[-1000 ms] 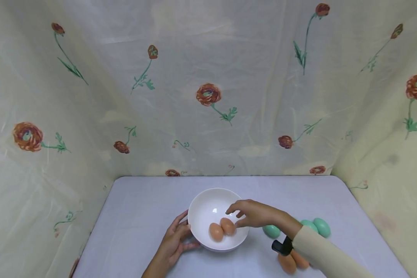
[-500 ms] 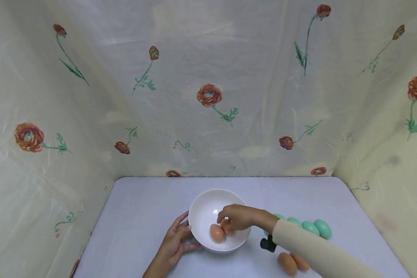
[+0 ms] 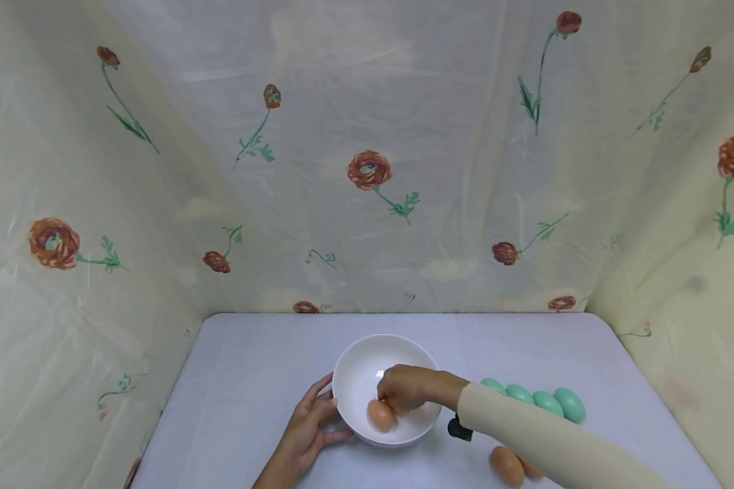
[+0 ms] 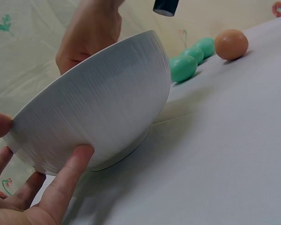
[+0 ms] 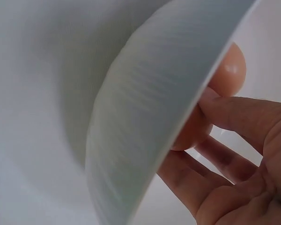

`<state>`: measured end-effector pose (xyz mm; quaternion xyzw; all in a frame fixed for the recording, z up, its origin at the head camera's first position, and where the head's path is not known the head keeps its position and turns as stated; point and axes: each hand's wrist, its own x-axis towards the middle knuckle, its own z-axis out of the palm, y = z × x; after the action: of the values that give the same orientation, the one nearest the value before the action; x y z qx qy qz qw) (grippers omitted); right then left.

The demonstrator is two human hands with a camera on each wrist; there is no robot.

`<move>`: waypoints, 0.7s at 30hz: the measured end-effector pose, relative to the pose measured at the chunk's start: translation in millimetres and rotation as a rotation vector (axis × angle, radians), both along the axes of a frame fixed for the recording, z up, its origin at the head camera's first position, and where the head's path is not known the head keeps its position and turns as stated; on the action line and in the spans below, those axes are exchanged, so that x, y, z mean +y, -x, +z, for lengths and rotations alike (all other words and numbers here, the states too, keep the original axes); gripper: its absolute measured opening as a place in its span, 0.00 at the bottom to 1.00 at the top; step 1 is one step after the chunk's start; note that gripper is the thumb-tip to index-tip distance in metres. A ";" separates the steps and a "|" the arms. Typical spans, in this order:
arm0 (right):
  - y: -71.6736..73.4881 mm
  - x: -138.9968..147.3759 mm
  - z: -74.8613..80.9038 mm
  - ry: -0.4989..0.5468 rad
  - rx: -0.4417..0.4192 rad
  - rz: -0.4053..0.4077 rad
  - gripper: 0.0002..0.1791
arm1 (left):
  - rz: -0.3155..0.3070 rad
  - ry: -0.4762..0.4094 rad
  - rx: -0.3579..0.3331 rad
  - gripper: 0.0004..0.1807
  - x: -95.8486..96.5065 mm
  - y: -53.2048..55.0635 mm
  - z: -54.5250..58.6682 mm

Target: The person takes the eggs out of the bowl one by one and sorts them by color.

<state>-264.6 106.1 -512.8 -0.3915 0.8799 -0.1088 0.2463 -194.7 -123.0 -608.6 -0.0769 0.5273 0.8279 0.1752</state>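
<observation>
A white bowl (image 3: 356, 370) stands on the table with two brown eggs in it. My left hand (image 3: 306, 431) holds the bowl at its left side, thumb by the rim and other fingers along the outer wall. Inside the bowl, my right hand (image 3: 405, 387) has thumb and fingers around one brown egg (image 5: 194, 129), which the hand mostly covers in the head view. Beside it lies the second brown egg (image 3: 380, 415), untouched by the fingers in the right wrist view.
Several green eggs (image 3: 569, 405) lie in a row right of the bowl. Nearer the front are brown eggs (image 3: 506, 466), partly behind the right sleeve (image 3: 520, 431). A black wrist camera (image 3: 459, 429) hangs below the right wrist. Flowered cloth (image 3: 367, 258) surrounds the white table (image 3: 257, 367).
My right hand has moved left and down into the bowl, its fingers closing around the right-hand brown egg. The left hand stays on the bowl.
</observation>
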 end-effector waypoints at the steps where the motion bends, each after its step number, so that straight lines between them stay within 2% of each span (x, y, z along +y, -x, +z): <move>1: 0.5 -1.1 -0.1 -0.009 -0.003 -0.001 0.10 | 0.000 -0.002 0.000 0.36 -0.1 -0.1 -0.1; 8: -0.3 -4.5 -2.7 -0.041 -0.022 -0.039 0.12 | 0.004 -0.006 0.002 0.35 -0.2 0.0 -0.9; 15: -0.2 0.5 -4.6 -0.023 -0.016 -0.043 0.12 | 0.008 0.006 -0.003 0.36 -0.4 0.2 -0.4; 21: 1.0 6.3 0.2 0.012 0.000 -0.042 0.10 | 0.010 0.003 0.000 0.36 -0.4 0.7 -1.8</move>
<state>-265.5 112.5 -512.6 -0.3743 0.8874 -0.1189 0.2415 -195.4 -123.4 -610.4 -0.0797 0.5280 0.8280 0.1708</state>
